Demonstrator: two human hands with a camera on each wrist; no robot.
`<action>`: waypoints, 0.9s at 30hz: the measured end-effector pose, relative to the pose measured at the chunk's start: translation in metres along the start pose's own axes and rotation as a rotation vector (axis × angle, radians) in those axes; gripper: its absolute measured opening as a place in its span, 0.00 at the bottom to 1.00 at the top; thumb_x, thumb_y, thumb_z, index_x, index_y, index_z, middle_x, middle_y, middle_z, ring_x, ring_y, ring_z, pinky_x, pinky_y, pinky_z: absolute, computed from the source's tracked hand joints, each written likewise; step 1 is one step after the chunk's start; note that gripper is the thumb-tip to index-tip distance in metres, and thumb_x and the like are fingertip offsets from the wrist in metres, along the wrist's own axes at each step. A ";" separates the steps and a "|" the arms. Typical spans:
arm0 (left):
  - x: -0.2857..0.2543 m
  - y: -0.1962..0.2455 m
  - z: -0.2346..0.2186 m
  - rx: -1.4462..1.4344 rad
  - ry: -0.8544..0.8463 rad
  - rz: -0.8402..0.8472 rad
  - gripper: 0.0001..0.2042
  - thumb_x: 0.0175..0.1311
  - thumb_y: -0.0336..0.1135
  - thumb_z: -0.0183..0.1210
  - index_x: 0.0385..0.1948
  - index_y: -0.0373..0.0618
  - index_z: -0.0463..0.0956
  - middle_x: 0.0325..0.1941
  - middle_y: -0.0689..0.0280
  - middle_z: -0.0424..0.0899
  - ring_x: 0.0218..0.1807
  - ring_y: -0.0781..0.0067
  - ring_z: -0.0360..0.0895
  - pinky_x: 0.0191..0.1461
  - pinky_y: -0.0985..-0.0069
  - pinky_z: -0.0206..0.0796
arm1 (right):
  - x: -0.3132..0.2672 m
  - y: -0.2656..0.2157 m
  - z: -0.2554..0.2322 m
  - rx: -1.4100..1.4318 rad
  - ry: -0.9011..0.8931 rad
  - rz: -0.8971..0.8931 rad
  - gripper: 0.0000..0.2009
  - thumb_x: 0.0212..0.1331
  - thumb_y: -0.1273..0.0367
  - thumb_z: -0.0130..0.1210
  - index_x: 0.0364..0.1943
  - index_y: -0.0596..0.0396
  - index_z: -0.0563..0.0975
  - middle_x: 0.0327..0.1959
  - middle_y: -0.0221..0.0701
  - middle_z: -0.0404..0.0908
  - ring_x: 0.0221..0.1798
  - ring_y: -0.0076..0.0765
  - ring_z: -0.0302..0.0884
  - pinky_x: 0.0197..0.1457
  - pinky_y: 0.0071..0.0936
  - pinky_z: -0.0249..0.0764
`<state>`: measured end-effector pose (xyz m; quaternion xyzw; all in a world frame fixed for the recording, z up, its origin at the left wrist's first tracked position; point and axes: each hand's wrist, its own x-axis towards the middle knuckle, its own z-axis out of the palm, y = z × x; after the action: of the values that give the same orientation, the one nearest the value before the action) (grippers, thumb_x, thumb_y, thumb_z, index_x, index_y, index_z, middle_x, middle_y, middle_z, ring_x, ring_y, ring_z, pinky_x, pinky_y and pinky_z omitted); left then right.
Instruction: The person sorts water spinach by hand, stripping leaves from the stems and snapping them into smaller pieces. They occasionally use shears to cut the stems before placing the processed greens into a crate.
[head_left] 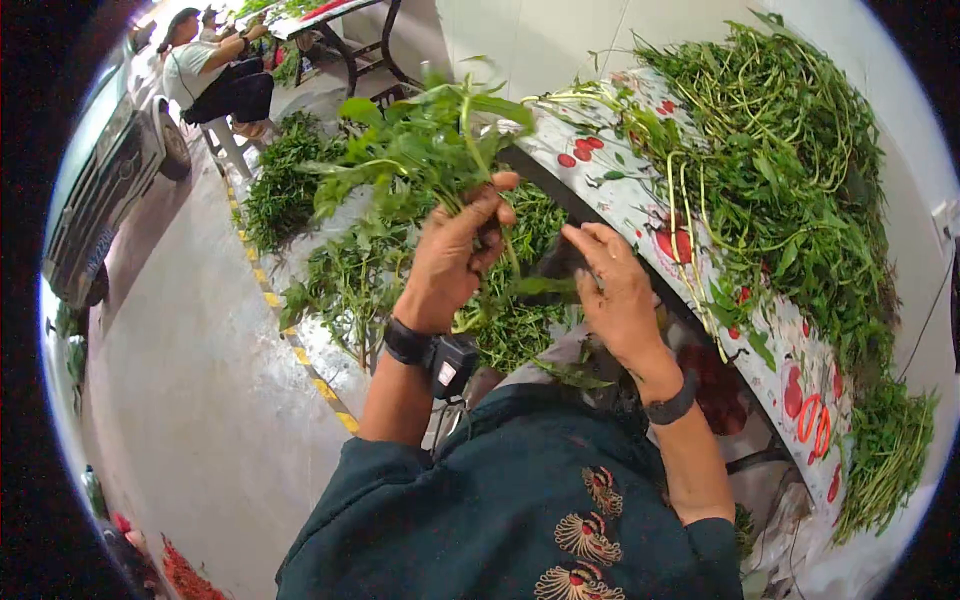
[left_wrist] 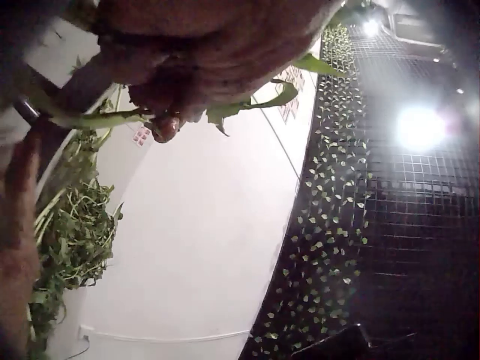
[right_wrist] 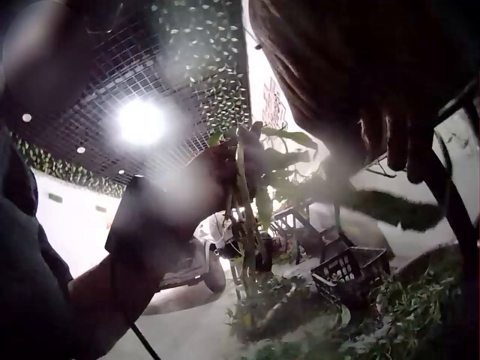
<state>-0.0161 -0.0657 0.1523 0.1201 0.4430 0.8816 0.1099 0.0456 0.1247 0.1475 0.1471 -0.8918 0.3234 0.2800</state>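
My left hand grips a bunch of leafy green stems by their lower part, the leaves fanning out above the fingers. One stem hangs below that fist. To its right, my right hand is raised with fingers apart and slightly bent, nothing seen between them. In the left wrist view the left hand has a green stem sticking out under its fingers. The right wrist view shows the bunch's stem upright in the left hand, and the right hand dark, fingers pointing down.
A table with a patterned cloth runs along the right, bearing a large heap of greens and orange-handled scissors. More greens lie on the floor below the hands. A seated person and a car are at the upper left.
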 end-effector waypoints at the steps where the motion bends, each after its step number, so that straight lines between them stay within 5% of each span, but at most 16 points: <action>1: 0.001 -0.002 0.003 -0.005 0.001 0.003 0.13 0.63 0.37 0.55 0.46 0.42 0.74 0.25 0.74 0.77 0.17 0.91 0.62 0.15 0.91 0.45 | 0.009 -0.012 -0.011 0.039 -0.027 0.032 0.16 0.49 0.75 0.57 0.44 0.47 0.78 0.40 0.35 0.76 0.40 0.44 0.75 0.41 0.34 0.72; 7: -0.003 -0.017 0.017 -0.018 -0.070 -0.084 0.10 0.64 0.37 0.54 0.44 0.45 0.74 0.25 0.75 0.76 0.18 0.90 0.62 0.18 0.90 0.48 | 0.044 -0.036 -0.028 0.033 -0.018 -0.096 0.15 0.48 0.72 0.59 0.43 0.45 0.78 0.28 0.31 0.76 0.30 0.39 0.75 0.33 0.32 0.72; 11: -0.007 -0.019 0.022 0.045 -0.145 -0.092 0.11 0.64 0.35 0.53 0.44 0.44 0.75 0.26 0.72 0.79 0.17 0.89 0.62 0.16 0.89 0.44 | 0.053 -0.031 -0.006 -0.067 -0.010 -0.154 0.08 0.50 0.69 0.60 0.36 0.47 0.80 0.29 0.33 0.79 0.30 0.37 0.77 0.33 0.28 0.72; 13: -0.010 -0.007 0.027 0.273 -0.010 -0.112 0.10 0.64 0.34 0.52 0.42 0.42 0.76 0.28 0.70 0.80 0.19 0.89 0.65 0.16 0.89 0.45 | 0.053 -0.024 -0.004 0.107 0.099 -0.015 0.06 0.51 0.68 0.60 0.34 0.50 0.80 0.28 0.32 0.80 0.28 0.32 0.77 0.33 0.26 0.72; 15: -0.002 -0.006 0.018 0.161 -0.005 0.023 0.11 0.65 0.34 0.51 0.43 0.41 0.74 0.31 0.68 0.80 0.22 0.89 0.68 0.16 0.90 0.48 | 0.054 -0.022 -0.008 0.364 0.252 0.220 0.08 0.56 0.66 0.59 0.30 0.58 0.80 0.23 0.29 0.82 0.26 0.21 0.76 0.33 0.22 0.72; 24: 0.009 -0.003 -0.014 -0.228 -0.039 -0.019 0.14 0.66 0.37 0.51 0.48 0.40 0.68 0.40 0.68 0.78 0.27 0.88 0.68 0.17 0.92 0.52 | 0.006 -0.016 -0.005 1.201 -0.478 0.657 0.17 0.63 0.59 0.50 0.47 0.59 0.76 0.35 0.31 0.81 0.37 0.23 0.78 0.30 0.18 0.72; 27: 0.013 -0.011 -0.014 -0.259 0.007 -0.024 0.11 0.66 0.35 0.50 0.44 0.38 0.70 0.41 0.64 0.80 0.27 0.87 0.71 0.16 0.92 0.48 | 0.001 -0.009 -0.007 1.121 -0.547 0.646 0.16 0.62 0.60 0.52 0.46 0.57 0.77 0.32 0.28 0.81 0.34 0.19 0.77 0.27 0.15 0.70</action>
<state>-0.0314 -0.0666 0.1368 0.0966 0.3271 0.9305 0.1335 0.0516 0.1228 0.1564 0.0730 -0.6281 0.7529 -0.1826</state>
